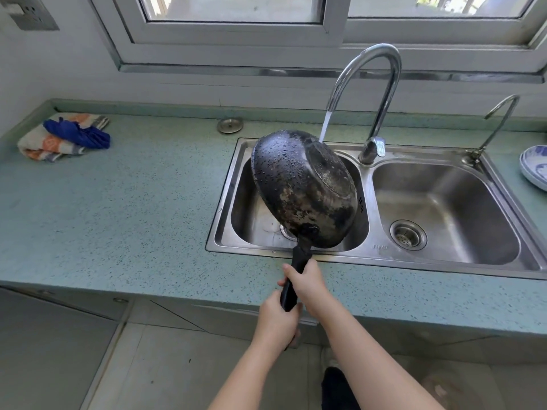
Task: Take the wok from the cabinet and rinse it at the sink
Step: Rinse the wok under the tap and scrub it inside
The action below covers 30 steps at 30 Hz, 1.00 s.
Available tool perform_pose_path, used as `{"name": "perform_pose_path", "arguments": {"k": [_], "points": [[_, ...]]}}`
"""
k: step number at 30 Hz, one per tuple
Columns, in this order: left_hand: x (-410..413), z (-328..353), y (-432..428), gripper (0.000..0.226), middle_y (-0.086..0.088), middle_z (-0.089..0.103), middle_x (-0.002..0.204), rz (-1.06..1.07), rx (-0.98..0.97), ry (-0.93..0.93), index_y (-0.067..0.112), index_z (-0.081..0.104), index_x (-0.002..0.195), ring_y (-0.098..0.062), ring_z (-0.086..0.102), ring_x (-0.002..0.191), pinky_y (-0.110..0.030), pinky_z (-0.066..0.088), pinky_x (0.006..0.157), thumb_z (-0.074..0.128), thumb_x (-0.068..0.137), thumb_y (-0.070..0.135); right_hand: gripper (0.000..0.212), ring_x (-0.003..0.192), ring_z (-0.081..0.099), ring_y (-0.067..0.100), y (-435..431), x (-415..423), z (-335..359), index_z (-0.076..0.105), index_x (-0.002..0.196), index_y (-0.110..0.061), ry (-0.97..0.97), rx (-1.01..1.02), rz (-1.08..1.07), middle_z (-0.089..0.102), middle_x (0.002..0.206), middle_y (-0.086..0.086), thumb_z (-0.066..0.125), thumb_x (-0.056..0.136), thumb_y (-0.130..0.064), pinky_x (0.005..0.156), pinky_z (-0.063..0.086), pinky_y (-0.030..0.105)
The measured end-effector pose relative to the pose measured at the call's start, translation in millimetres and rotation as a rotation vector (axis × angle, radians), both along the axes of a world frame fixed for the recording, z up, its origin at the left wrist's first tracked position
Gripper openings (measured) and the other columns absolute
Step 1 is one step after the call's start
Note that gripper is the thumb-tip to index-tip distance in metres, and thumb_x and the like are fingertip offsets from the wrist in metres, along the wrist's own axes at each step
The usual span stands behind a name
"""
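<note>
Sink rim (384, 256) under wok (302, 184) handle (300, 255), in grip of left hand (276, 320), right hand (309, 284).

One blackened round metal wok (302, 184). Two stainless steel sink basins (450, 208). Two chrome gooseneck faucets (393, 69). One round metal lid (230, 125), tabletop back edge. Two cloths, back-left corner: orange-white towel (38, 145), blue rag (80, 133).

Your wok (302, 184) is facing its inside away and covering part of the left basin's drain (285, 230). The stream (325, 125) is vanishing behind its rim. The right edge is cutting off the plates (535, 168), and your left hand (276, 321) and right hand (307, 284) are hiding much of the handle (300, 258).
</note>
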State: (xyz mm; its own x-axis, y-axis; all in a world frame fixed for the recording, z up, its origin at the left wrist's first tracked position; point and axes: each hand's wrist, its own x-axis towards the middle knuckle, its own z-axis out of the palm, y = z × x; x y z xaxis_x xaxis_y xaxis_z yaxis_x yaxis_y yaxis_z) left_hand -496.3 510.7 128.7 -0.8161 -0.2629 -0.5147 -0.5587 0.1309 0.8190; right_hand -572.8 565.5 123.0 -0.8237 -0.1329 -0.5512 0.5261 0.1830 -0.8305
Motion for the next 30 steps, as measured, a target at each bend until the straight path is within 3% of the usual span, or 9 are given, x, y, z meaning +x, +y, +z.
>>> {"name": "perform_pose_path", "arguments": {"k": [7, 13, 20, 25, 28, 30], "points": [[-8.2, -2.6, 9.7, 0.019, -0.005, 0.049, 0.048, 0.05, 0.092, 0.051, 0.012, 0.047, 0.069, -0.012, 0.044, 0.03, -0.02, 0.034, 0.036, 0.054, 0.085, 0.006, 0.017, 0.061, 0.061, 0.011, 6.7, -8.0, 2.3, 0.037, 0.096, -0.006, 0.068, 0.092, 0.036, 0.057, 0.069, 0.003, 0.052, 0.092, -0.014, 0.062, 0.048, 0.029], [-21.5, -5.8, 7.9, 0.022, -0.002, 0.049, 0.042, 0.019, 0.07, 0.068, 0.016, 0.049, 0.067, -0.013, 0.043, 0.029, -0.019, 0.034, 0.036, 0.055, 0.086, 0.007, 0.018, 0.058, 0.06, 0.012, 7.3, -20.0, 9.7, 0.036, 0.095, -0.006, 0.063, 0.09, 0.017, 0.054, 0.076, 0.005, 0.051, 0.093, -0.015, 0.054, 0.048, 0.025], [-39.0, -11.2, 2.1, 0.017, -0.003, 0.051, 0.045, 0.028, 0.167, 0.009, 0.015, 0.05, 0.075, -0.015, 0.044, 0.031, -0.021, 0.036, 0.037, 0.052, 0.087, 0.003, 0.022, 0.067, 0.062, 0.023, 5.6, -32.7, 17.8, 0.034, 0.097, -0.005, 0.07, 0.154, 0.059, 0.052, 0.068, 0.001, 0.052, 0.093, -0.018, 0.071, 0.052, 0.036], [-40.6, -10.4, 6.9, 0.016, 0.0, 0.05, 0.043, 0.038, 0.227, 0.003, 0.016, 0.05, 0.082, -0.015, 0.043, 0.033, -0.02, 0.035, 0.037, 0.05, 0.088, 0.002, 0.022, 0.066, 0.062, 0.023, 8.3, -36.4, 21.6, 0.033, 0.098, -0.004, 0.055, 0.174, 0.09, 0.049, 0.073, 0.002, 0.051, 0.094, -0.017, 0.062, 0.049, 0.03], [-40.8, -11.3, 6.4, 0.016, 0.001, 0.05, 0.041, 0.053, 0.225, -0.016, 0.018, 0.051, 0.082, -0.015, 0.042, 0.033, -0.022, 0.035, 0.037, 0.051, 0.088, 0.003, 0.021, 0.056, 0.058, 0.014, 8.4, -37.6, 24.0, 0.032, 0.099, -0.005, 0.027, 0.165, 0.105, 0.05, 0.07, 0.002, 0.049, 0.095, -0.017, 0.049, 0.045, 0.025], [-40.3, -9.3, 4.9, 0.014, 0.0, 0.049, 0.042, 0.053, 0.217, -0.024, 0.017, 0.052, 0.081, -0.015, 0.042, 0.033, -0.022, 0.035, 0.038, 0.052, 0.089, 0.005, 0.021, 0.056, 0.057, 0.013, 7.3, -38.3, 24.6, 0.033, 0.1, -0.005, 0.003, 0.145, 0.1, 0.052, 0.067, 0.004, 0.049, 0.095, -0.017, 0.053, 0.048, 0.027]]}}
